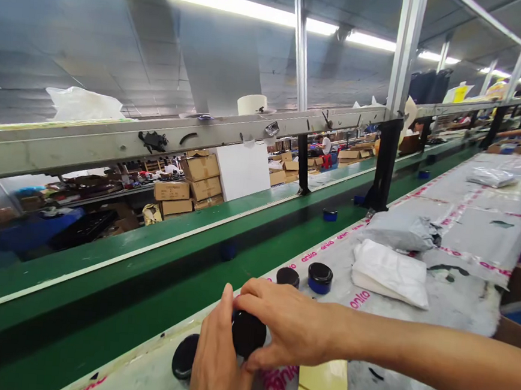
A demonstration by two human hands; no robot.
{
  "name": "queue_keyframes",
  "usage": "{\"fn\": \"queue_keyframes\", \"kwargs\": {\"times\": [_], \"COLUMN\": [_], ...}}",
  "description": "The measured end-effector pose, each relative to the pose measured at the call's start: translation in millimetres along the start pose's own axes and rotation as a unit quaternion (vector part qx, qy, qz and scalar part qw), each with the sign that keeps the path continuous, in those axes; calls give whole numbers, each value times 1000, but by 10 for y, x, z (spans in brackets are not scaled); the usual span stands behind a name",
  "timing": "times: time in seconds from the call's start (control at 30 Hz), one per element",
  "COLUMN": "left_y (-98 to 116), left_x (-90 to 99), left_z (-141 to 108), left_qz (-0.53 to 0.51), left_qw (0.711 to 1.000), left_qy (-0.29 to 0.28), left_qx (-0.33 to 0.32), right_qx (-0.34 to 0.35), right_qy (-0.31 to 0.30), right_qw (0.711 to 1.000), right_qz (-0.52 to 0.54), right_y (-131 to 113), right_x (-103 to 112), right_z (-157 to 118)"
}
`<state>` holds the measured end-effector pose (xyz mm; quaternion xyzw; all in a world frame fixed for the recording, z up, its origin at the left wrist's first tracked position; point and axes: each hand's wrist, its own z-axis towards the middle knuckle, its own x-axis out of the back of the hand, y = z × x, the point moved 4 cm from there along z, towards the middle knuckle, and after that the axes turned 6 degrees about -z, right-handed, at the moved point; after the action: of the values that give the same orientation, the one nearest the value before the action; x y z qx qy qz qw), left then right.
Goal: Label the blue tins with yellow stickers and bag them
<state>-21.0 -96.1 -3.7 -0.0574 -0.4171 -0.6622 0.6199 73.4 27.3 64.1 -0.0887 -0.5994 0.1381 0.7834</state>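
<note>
Between my two hands is a small round jar with a glossy black lid (248,333). My right hand (289,323) curves over it from the right, thumb and fingers closed around its sides. My left hand (217,354) is on its left side, fingers straight and close together against it; its thumb is mostly hidden. A second black-lidded jar (183,357) sits left of my left hand, partly covered by it. Beyond my right hand stand another black-lidded jar (288,276) and one with a visible blue body (320,278).
A green conveyor belt (181,285) runs alongside, carrying a blue jar (330,215) farther off. On the plastic-covered table lie yellow sheets (324,389), a folded white packet (390,271) and a grey plastic bag (397,231). A metal rail (220,133) and posts rise beyond the belt.
</note>
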Motion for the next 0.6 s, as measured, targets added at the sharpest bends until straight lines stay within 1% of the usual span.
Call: {"fn": "queue_keyframes", "kwargs": {"times": [0.07, 0.13, 0.17, 0.23, 0.3, 0.37, 0.43, 0.53, 0.57, 0.6], "left_y": [13, 2, -8, -23, -16, 2, 16, 52, 70, 90], "left_x": [-2, 22, 34, 51, 59, 75, 98, 124, 118, 98], "left_z": [-28, -49, -56, -64, -61, -52, -43, -21, -14, -11], "left_qz": [-1, -21, -36, -75, -119, -154, -173, -190, -213, -254], "left_qw": [1000, 999, 997, 991, 984, 979, 975, 966, 957, 942], "left_qy": [6, 16, 18, 9, -10, -23, -32, -47, -62, -83], "left_qx": [2, 36, 62, 110, 129, 129, 139, 171, 185, 202], "right_qx": [-15, -57, -89, -145, -162, -142, -101, -32, -12, 7], "right_qy": [2, 3, 8, 20, 24, 23, 18, 27, 24, 15], "right_qw": [1000, 996, 989, 964, 943, 939, 948, 973, 981, 987], "right_qz": [0, 66, 117, 222, 289, 313, 302, 227, 193, 162], "right_y": [23, 65, 94, 148, 172, 171, 146, 71, 35, -3], "right_x": [4, 13, 12, -13, -52, -65, -34, 97, 145, 186], "right_z": [-14, -46, -71, -134, -197, -249, -287, -323, -331, -340]}}
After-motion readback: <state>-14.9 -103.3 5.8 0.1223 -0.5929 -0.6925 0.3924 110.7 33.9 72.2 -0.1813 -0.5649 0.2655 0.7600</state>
